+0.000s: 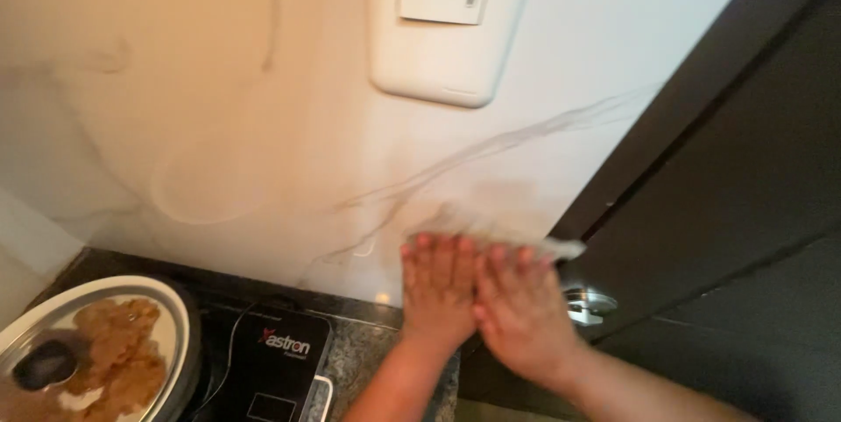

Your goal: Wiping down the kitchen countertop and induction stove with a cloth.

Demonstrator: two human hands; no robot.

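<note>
Two hands press flat on the wall (263,106), and we go left to right. At far left a lidded pan (96,347) sits on a black cooker (280,361). Our left hand (438,286) lies open-palmed, fingers spread, beside our right hand (517,308), which pins a pale cloth (547,248) against the marble. We judge wiping partly done: faint smears remain leftward. A wall switch (445,14) sits above; a dark door (727,212) edge bounds the right, so room lies left.
</note>
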